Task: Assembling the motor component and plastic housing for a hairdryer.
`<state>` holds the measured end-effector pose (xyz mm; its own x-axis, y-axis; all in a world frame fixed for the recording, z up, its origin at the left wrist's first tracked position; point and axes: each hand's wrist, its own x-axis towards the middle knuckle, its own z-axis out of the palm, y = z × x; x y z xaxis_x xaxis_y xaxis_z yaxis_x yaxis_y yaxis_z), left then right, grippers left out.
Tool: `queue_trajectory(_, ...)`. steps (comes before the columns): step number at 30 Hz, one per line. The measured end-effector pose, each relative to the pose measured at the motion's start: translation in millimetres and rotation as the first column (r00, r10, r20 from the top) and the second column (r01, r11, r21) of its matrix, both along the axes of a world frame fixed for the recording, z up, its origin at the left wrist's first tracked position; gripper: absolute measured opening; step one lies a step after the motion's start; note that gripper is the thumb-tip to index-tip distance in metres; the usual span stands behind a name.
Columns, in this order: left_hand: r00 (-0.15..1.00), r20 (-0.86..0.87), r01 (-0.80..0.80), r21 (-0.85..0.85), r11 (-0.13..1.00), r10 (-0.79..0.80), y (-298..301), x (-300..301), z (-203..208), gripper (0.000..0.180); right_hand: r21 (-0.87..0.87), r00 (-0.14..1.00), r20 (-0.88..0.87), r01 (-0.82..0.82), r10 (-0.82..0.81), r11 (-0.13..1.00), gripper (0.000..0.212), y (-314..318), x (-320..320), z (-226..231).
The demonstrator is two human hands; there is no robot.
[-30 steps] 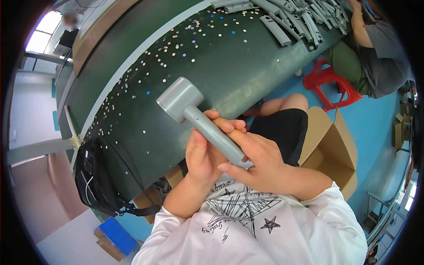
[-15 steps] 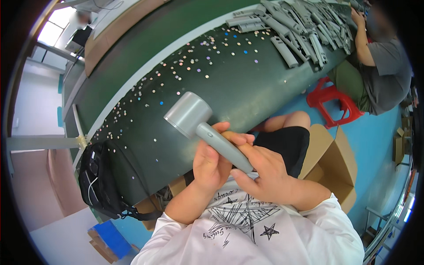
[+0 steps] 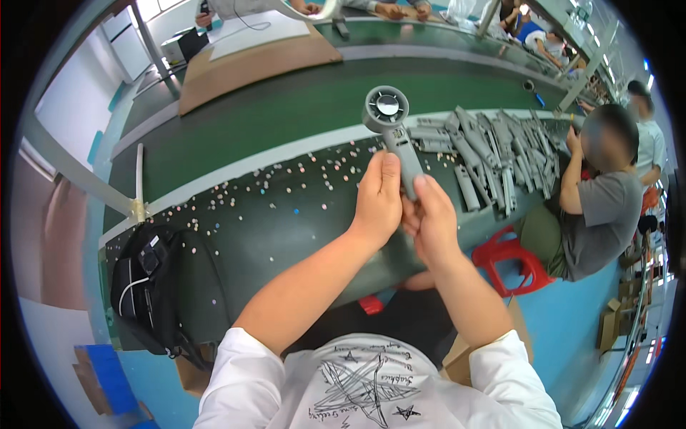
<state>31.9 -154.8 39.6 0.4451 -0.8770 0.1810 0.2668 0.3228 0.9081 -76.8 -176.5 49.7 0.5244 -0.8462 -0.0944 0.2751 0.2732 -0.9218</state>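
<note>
Over the green counter [image 3: 286, 236] strewn with tiny bits, far right a heap of grey fan bodies [image 3: 493, 154] seemingly waiting, mid-check judging by the one grey handheld fan [image 3: 394, 132] gripped upright, left hand [image 3: 377, 204] and right hand [image 3: 429, 218] fingers closed around its handle.

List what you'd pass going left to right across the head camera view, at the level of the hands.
Black bag → left hand → grey handheld fan → right hand → red stool → seated person in a grey shirt.
</note>
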Motion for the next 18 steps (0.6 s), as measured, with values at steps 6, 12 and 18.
queue_trajectory(6,0.846,0.534,-0.158,0.221,0.962,0.017,-23,7,-43,0.021,0.164,0.979,-0.197,0.08,-0.047,0.983,0.034,-126,52,-19)
queue_trajectory(12,0.47,0.863,0.083,0.164,0.983,-0.184,-20,1,-44,0.016,0.168,0.886,-0.441,-0.075,0.143,0.983,0.025,-198,146,-17)
queue_trajectory(18,0.482,0.783,0.219,0.326,0.92,-0.393,-17,4,-38,0.025,0.077,0.853,-0.475,-0.208,0.219,0.975,0.019,-228,288,-23)
